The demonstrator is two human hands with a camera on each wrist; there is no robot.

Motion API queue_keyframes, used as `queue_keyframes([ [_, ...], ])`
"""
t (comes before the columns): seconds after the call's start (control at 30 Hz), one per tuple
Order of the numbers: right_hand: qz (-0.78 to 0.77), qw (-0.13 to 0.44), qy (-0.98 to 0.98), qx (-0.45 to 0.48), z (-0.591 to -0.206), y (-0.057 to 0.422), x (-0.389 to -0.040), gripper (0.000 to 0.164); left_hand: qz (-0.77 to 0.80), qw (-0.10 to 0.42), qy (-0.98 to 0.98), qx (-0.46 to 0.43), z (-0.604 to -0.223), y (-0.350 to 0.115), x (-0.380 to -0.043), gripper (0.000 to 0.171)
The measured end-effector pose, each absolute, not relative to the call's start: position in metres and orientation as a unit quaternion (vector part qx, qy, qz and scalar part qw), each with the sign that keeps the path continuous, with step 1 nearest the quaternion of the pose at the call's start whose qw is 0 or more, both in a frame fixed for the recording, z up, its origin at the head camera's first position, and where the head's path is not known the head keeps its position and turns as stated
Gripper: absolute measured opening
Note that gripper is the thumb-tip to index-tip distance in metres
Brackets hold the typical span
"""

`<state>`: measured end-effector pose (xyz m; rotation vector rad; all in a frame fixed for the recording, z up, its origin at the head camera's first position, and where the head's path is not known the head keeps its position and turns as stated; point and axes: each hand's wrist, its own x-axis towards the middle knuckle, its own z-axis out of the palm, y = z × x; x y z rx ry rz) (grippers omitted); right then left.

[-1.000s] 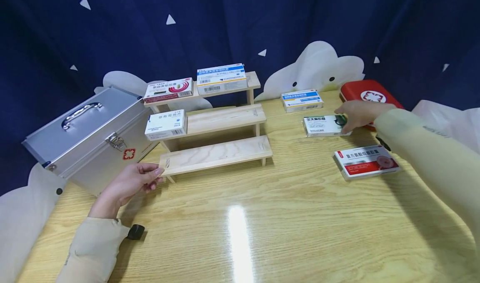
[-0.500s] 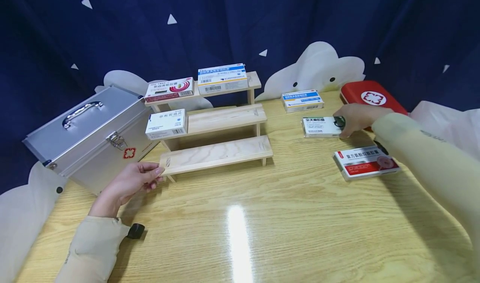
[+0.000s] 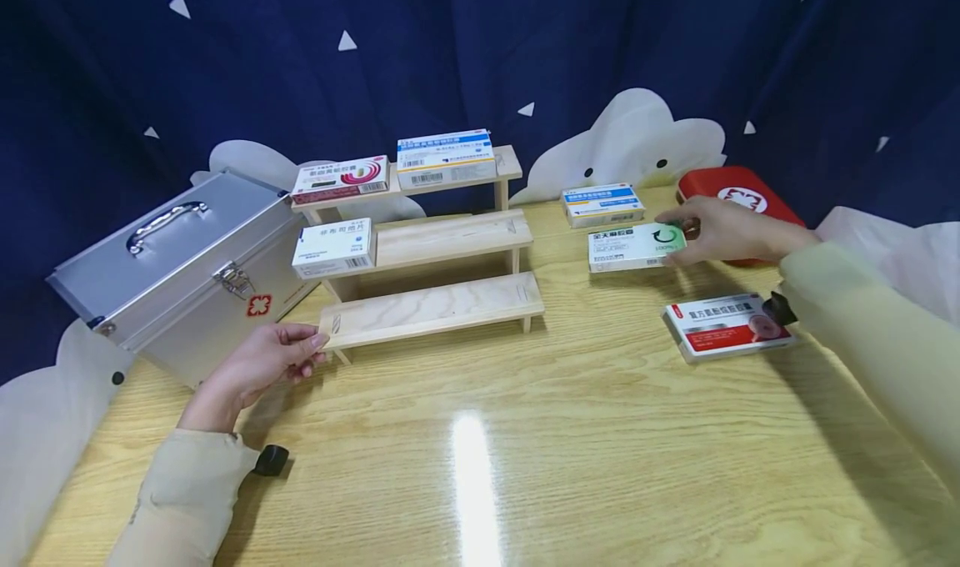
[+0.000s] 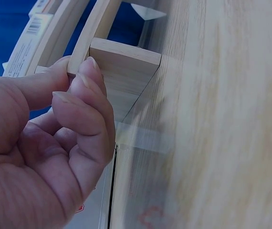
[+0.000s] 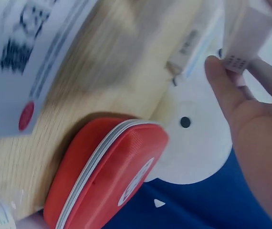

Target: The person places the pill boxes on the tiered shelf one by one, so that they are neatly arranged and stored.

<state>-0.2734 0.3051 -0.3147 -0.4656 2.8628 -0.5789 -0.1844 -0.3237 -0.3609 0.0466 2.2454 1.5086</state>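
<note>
My left hand (image 3: 264, 365) pinches the left end of the lowest step of a three-step wooden rack (image 3: 435, 308); the left wrist view shows thumb and fingertips on the board's edge (image 4: 84, 40). At the right, my right hand (image 3: 723, 229) grips a white and green medicine box (image 3: 626, 248) by its right end, raised over the table with a shadow below it. A blue and white medicine box (image 3: 603, 205) lies just behind. Closer to me is a red and white medicine box (image 3: 731, 325), flat on the table under my right sleeve.
On the rack's top step sit a pink-swirl medicine box (image 3: 340, 180) and a larger blue and white box (image 3: 447, 158). A white box (image 3: 333, 248) sits on the middle step's left end. A silver case (image 3: 180, 258) stands left; a red zip pouch (image 5: 109, 167) lies far right.
My right hand has taken hold of the white and green medicine box, lifted it off the table and moved it a little left. My left hand stays on the rack.
</note>
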Motion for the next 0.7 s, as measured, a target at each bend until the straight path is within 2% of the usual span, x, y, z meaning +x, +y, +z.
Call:
queue_keyframes([
  [0.43, -0.283, -0.004, 0.944, -0.17, -0.28, 0.277, -0.228, 0.066, 0.537, 0.215, 0.815, 0.02, -0.362, -0.325, -0.185, 0.041],
  [0.7, -0.355, -0.017, 0.909, -0.217, -0.264, 0.238, -0.211, 0.064, 0.532, 0.213, 0.819, 0.017, -0.361, -0.325, -0.185, 0.043],
])
